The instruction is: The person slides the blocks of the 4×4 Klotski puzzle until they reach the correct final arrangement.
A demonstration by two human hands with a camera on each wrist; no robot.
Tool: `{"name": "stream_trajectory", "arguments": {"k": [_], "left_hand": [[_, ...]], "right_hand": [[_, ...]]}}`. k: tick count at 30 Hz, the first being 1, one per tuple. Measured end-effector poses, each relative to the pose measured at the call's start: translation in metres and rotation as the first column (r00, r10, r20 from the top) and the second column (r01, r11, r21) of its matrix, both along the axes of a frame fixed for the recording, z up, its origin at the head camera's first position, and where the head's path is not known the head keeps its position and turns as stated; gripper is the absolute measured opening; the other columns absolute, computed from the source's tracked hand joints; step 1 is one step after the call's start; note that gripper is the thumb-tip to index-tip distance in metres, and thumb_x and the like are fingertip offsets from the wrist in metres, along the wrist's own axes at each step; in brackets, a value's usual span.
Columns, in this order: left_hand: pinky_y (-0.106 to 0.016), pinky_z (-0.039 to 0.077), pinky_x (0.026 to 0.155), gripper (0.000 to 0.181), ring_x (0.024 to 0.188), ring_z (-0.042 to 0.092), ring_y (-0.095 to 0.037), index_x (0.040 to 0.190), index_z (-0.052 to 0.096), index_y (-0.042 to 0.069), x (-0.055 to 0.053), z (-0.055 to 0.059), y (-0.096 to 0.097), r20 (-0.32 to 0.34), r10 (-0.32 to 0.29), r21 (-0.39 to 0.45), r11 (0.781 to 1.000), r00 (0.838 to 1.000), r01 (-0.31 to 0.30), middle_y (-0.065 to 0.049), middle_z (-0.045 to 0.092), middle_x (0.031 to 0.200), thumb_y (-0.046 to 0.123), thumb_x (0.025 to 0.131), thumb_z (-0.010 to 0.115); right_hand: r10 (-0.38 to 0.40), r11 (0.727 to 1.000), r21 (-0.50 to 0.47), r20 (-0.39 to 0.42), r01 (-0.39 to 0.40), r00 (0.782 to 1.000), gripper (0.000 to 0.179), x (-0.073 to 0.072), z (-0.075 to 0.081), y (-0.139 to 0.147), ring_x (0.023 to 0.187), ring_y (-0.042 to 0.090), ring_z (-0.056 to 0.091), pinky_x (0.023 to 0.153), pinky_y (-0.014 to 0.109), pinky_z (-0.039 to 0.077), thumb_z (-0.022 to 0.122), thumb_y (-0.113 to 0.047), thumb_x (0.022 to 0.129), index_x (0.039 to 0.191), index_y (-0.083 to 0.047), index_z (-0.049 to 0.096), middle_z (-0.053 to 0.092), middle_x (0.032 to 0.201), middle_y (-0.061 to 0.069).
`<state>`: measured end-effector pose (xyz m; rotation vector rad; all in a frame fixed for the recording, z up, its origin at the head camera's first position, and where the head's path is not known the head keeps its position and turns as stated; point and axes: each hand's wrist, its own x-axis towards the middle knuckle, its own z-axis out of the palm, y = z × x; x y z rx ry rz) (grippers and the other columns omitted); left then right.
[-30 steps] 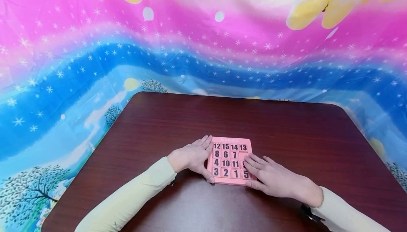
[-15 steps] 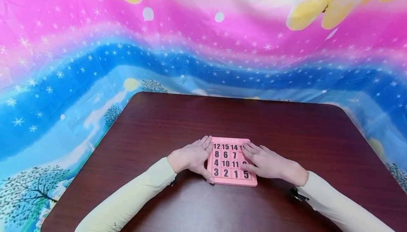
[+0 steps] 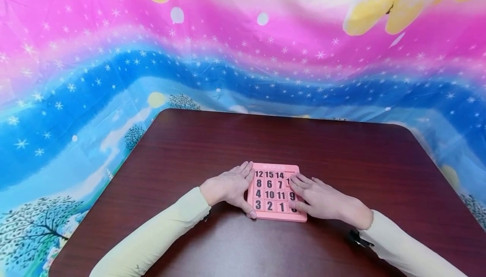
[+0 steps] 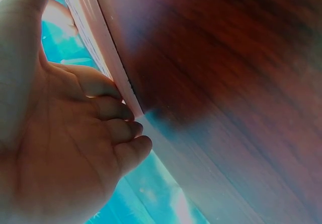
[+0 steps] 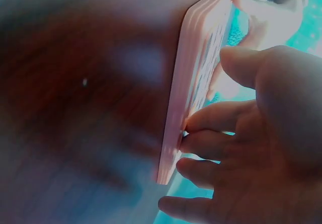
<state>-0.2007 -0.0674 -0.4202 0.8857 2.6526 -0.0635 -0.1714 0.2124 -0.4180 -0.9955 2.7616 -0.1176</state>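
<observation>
A pink sliding number puzzle (image 3: 279,217) lies flat on the table, its tiles printed with black numbers. Along its left edge rests my left hand (image 3: 232,187), fingers extended and thumb at the near left corner. My right hand (image 3: 322,199) reaches over the right side, fingertips on the partly covered tile in the second row of the last column. Its thumb overlaps the bottom right tile. A bare slot (image 3: 292,172) shows in the top right corner. In the right wrist view, nearly straight fingers (image 5: 216,116) lie against the puzzle's side (image 5: 173,118).
The dark brown wooden table (image 3: 228,142) has rounded far corners. Behind it hangs a pink and blue patterned cloth (image 3: 243,66), which also shows past both side edges.
My right hand goes up to the top right tile, then back toward me. That tile, 13, has slid down one row, leaving the top right slot bare. The left hand stays put.
</observation>
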Motion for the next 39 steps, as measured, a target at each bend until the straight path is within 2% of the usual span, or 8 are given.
{"name": "stream_trajectory", "arguments": {"k": [6, 11, 16, 22, 33, 39], "left_hand": [[-0.036, 0.013, 0.127, 0.134, 0.154, 0.006, -0.028, 0.157, 0.017, 0.003, 0.000, 0.001, -0.001, -0.003, -0.002, -0.006, 1.000, 1.000, 0.002, -0.016, 0.005, 0.165, 0.085, 0.063, 0.065], [-0.036, 0.014, 0.127, 0.134, 0.154, 0.007, -0.028, 0.157, 0.017, 0.003, 0.000, 0.002, -0.001, -0.003, -0.004, -0.007, 1.000, 1.000, 0.004, -0.017, 0.006, 0.165, 0.085, 0.062, 0.066], [-0.036, 0.014, 0.127, 0.135, 0.154, 0.006, -0.028, 0.157, 0.016, 0.003, 0.001, 0.004, -0.001, 0.005, -0.005, -0.004, 1.000, 1.000, 0.005, -0.017, 0.005, 0.165, 0.084, 0.062, 0.066], [-0.036, 0.014, 0.126, 0.135, 0.154, 0.006, -0.028, 0.157, 0.016, 0.003, 0.000, 0.004, -0.002, 0.002, -0.004, -0.013, 1.000, 1.000, 0.004, -0.017, 0.006, 0.165, 0.084, 0.062, 0.066], [-0.036, 0.015, 0.126, 0.134, 0.154, 0.006, -0.027, 0.157, 0.016, 0.003, 0.001, 0.001, 0.000, 0.014, 0.000, -0.001, 1.000, 1.000, 0.000, -0.016, 0.005, 0.166, 0.084, 0.063, 0.066], [-0.037, 0.015, 0.126, 0.133, 0.154, 0.006, -0.027, 0.157, 0.017, 0.003, 0.002, 0.003, 0.002, 0.017, -0.002, 0.002, 1.000, 1.000, 0.002, -0.017, 0.005, 0.165, 0.084, 0.063, 0.066]], "right_hand": [[0.019, 1.000, 0.014, -0.012, -0.019, 1.000, 0.067, 0.010, 0.002, -0.001, 0.146, 0.036, 0.034, 0.111, 0.064, 0.035, 0.055, -0.048, 0.096, 0.145, -0.003, 0.046, 0.042, 0.154, 0.017], [0.033, 0.999, 0.014, -0.005, -0.033, 0.999, 0.065, 0.012, 0.006, 0.001, 0.145, 0.037, 0.034, 0.110, 0.065, 0.035, 0.055, -0.046, 0.097, 0.145, -0.003, 0.047, 0.043, 0.153, 0.018], [0.032, 0.999, -0.011, -0.009, -0.032, 0.999, 0.063, 0.007, 0.012, 0.002, 0.144, 0.039, 0.035, 0.109, 0.065, 0.037, 0.054, -0.047, 0.097, 0.142, -0.002, 0.051, 0.046, 0.150, 0.018], [0.023, 1.000, -0.015, 0.010, -0.023, 1.000, 0.066, -0.004, 0.017, -0.004, 0.145, 0.041, 0.032, 0.110, 0.064, 0.037, 0.053, -0.048, 0.097, 0.144, -0.001, 0.047, 0.041, 0.153, 0.020], [0.033, 0.999, -0.009, 0.081, -0.032, 0.996, 0.068, -0.017, 0.013, -0.027, 0.149, 0.039, 0.024, 0.115, 0.062, 0.030, 0.051, -0.051, 0.098, 0.148, -0.005, 0.043, 0.035, 0.158, 0.016], [0.018, 1.000, 0.008, 0.107, -0.019, 0.994, 0.069, -0.019, 0.010, -0.030, 0.150, 0.037, 0.021, 0.116, 0.062, 0.029, 0.050, -0.053, 0.098, 0.149, -0.007, 0.041, 0.034, 0.159, 0.014]]}}
